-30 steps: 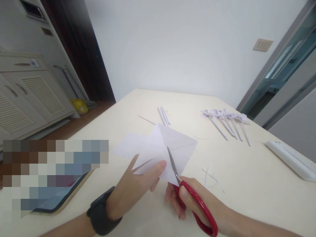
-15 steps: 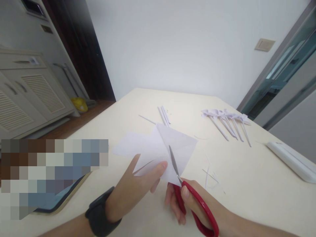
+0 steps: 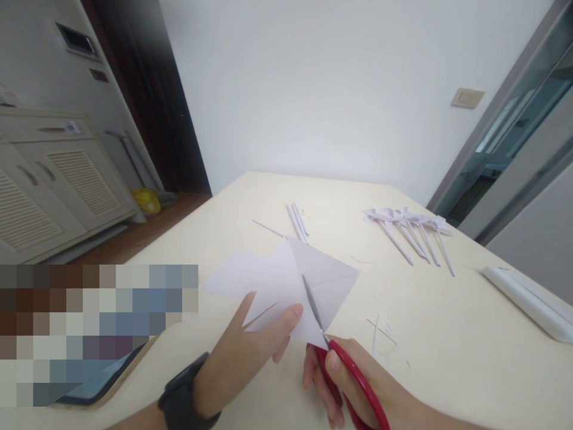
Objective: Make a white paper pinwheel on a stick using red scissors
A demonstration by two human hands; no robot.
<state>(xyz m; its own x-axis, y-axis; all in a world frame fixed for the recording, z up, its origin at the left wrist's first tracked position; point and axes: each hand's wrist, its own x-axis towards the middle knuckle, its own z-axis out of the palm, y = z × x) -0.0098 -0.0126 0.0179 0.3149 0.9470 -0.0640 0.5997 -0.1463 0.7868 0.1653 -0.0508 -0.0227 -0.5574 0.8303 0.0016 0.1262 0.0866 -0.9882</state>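
Between thumb and fingers, my left hand (image 3: 264,334) pinches a white sheet of paper (image 3: 329,269) that has a cut slit near the thumb. A dark watch (image 3: 183,388) is on that wrist. My right hand (image 3: 344,370) grips red-handled scissors (image 3: 358,373), whose blades lie along the paper with one blade showing on top. The lower blade is hidden under the sheet. Beyond the paper lie several rolled paper sticks (image 3: 296,222) and one thin stick (image 3: 267,227).
Several paper pinwheels on sticks (image 3: 405,224) lie at the back right. Narrow paper scraps (image 3: 380,328) are scattered right of my hands. A white long object (image 3: 528,301) sits at the right edge. A tablet-like device (image 3: 96,388), partly pixelated, is at the left.
The view has tilted up slightly, so everything sits lower in the picture. The scissors' blades have closed a little on the paper; both hands keep their holds.
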